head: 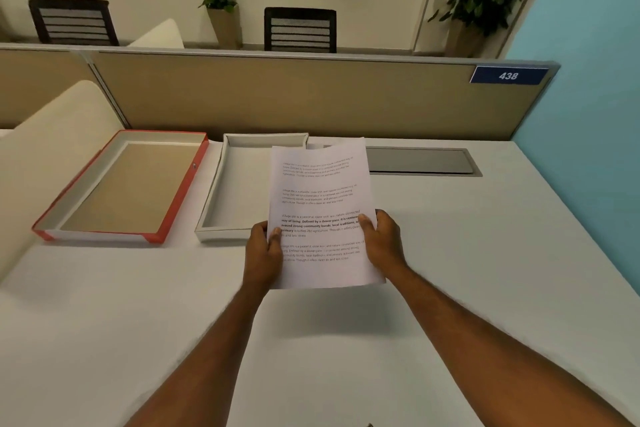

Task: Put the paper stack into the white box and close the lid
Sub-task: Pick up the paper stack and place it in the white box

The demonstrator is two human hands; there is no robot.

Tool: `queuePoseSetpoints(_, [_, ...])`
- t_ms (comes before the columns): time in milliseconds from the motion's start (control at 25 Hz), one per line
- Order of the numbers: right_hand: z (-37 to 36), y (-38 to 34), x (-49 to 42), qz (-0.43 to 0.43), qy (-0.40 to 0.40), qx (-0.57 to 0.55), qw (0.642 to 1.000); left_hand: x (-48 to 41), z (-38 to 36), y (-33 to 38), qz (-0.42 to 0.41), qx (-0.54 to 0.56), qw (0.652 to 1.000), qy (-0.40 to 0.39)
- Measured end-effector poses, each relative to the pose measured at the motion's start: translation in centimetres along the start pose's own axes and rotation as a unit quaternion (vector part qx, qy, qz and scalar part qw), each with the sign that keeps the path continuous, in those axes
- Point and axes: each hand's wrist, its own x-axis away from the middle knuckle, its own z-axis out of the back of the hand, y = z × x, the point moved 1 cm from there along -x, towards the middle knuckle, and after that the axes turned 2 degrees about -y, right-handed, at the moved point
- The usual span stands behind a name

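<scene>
The left hand (265, 250) and right hand (381, 239) clasp the paper stack (320, 215) by its long edges, thumbs on the printed face, the other fingers hidden behind it. The stack is held above the desk (138, 322), its upper part covering the right side of the open white box (221, 191), so that wall cannot be seen. The small print is too blurred to read. Left of the box lies the red-edged lid (121, 184), inside up. A grey cable hatch (422, 161) sits to the right, below a partition (277, 97) tagged 438.
</scene>
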Motion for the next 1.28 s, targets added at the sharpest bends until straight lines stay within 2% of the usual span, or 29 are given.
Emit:
queuePoseSetpoints(320, [-7.5, -1.6, -2.3, -0.049, -0.040, 0.010, 0.998, -4.1, 5.8, -1.7, 0.041, -0.044, 0.998, -0.011])
queuePoseSetpoints(680, [-15.8, -6.5, -9.6, -0.069, -0.059, 0.029, 0.995, -14.2, 10.7, -2.4, 0.064, -0.074, 0.995, 0.002])
queuePoseSetpoints(1080, [-19.9, -4.9, -16.5, -0.146, -0.065, 0.060, 0.985, -22.6, 9.0, -4.8, 0.113, -0.114, 0.984, -0.072])
queuePoseSetpoints(1280, [-20.6, -3.9, -18.6, -0.169, -0.084, 0.083, 0.978, -24.2, 7.7, -6.4, 0.150, -0.136, 0.976, -0.081])
